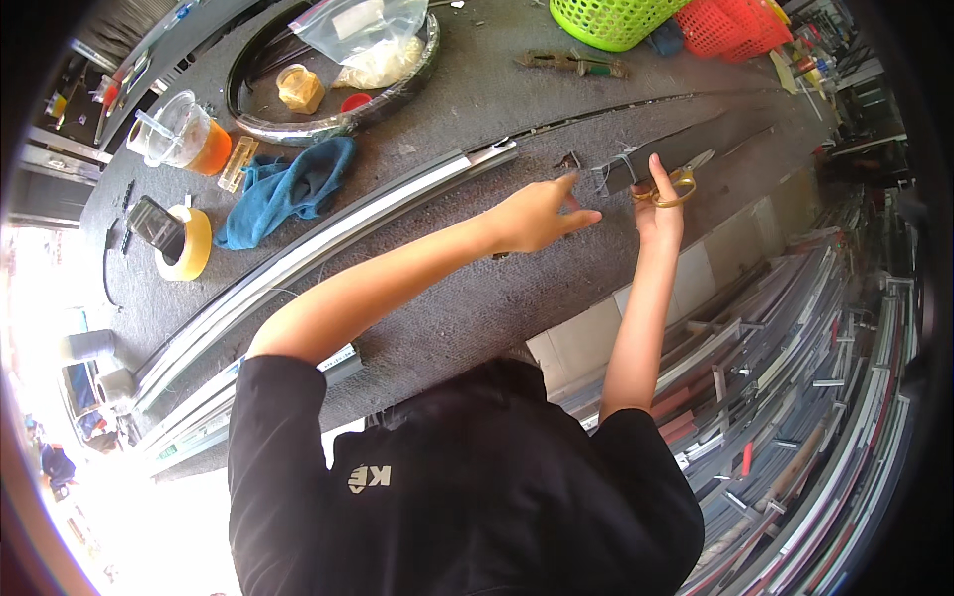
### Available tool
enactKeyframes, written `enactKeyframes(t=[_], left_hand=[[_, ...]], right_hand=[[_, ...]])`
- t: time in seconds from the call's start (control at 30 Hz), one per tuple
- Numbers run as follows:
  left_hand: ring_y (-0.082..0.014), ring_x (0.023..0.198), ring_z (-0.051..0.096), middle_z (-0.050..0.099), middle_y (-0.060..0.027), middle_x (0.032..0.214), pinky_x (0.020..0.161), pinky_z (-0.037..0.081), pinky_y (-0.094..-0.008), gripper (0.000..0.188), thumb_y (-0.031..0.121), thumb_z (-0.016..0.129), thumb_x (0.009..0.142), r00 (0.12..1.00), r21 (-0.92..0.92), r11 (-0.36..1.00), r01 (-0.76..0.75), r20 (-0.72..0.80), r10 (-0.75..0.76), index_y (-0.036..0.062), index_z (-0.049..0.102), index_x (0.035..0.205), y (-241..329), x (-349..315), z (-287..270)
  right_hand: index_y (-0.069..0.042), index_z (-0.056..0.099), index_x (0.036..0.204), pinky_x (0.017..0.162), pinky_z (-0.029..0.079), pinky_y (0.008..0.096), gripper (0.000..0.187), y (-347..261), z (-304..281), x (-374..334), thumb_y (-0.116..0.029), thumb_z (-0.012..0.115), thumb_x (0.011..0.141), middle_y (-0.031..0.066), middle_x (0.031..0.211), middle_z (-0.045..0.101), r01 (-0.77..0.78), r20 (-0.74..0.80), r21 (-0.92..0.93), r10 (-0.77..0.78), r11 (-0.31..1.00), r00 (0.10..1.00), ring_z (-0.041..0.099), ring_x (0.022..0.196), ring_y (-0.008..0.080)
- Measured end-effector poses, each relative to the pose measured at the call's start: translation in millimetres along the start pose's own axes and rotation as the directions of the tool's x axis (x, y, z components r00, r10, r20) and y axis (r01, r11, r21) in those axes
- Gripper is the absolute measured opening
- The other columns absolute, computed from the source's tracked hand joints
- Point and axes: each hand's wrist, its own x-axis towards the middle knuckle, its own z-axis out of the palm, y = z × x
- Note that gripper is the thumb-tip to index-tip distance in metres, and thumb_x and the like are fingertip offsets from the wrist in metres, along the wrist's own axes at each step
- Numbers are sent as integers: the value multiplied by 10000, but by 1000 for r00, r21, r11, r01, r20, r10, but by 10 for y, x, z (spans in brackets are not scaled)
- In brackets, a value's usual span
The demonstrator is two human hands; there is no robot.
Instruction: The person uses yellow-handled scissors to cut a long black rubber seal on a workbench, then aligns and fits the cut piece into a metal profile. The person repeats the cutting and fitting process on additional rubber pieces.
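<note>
My left hand hovers over the dark table with thumb and finger apart; nothing shows between them. To its right, my right hand is closed around the handles of gold-handled scissors, thumb pointing up. The scissor blades point away to the far right. Thin dark threads or wires and a dark, flat strip lie just past both hands. Whether the right fingers touch the strip is hidden.
Long white and grey profiles cross the table left of my hands. Beyond them are a blue cloth, a drink cup, yellow tape and a round black tray. Green and red baskets stand far off; stacked bars fill the right.
</note>
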Motion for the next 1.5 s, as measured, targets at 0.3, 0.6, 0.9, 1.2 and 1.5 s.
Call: enactKeyframes(t=[0.3,0.6,0.9,1.2,1.5], left_hand=[[-114,761,510,524,-35,832,689,418,-277,237,198,562,996,756,199,849,490,-582,-300,-20,616,922,-428,-1087,-1184],[-109,739,415,460,8,759,705,365,-281,368,355,517,1055,297,106,565,818,-919,-258,44,570,866,40,-3172,-840],[-125,781,423,466,-20,815,752,360,-275,362,362,529,1066,112,-189,593,783,-894,-434,28,590,940,-1039,-3900,-1181],[-190,1224,557,553,-100,1348,1059,425,-326,456,272,512,1066,-32,-289,700,653,-934,-356,36,540,1455,-1429,-4990,-1772],[-215,988,616,628,-98,1150,889,487,-339,344,242,464,1056,-371,-369,473,801,-924,-93,4,614,1255,-1203,-6154,-1872]], right_hand=[[-103,586,910,720,632,300,159,83,-172,19,-13,717,910,146,1020,723,-85,147,83,72,993,986,725,807,181],[7,571,1042,668,605,259,182,-253,1,198,-23,707,926,173,1137,716,220,445,-374,-34,901,895,714,792,146],[-81,579,958,751,542,369,370,-414,264,1000,-74,855,711,57,899,751,773,807,-591,189,230,560,732,794,277],[-52,548,806,601,491,305,367,-752,290,891,-64,888,668,31,725,663,713,734,-678,222,179,642,616,636,117],[-19,523,792,591,527,312,306,-657,374,817,19,821,737,52,734,648,584,620,-773,105,247,777,689,684,137]])
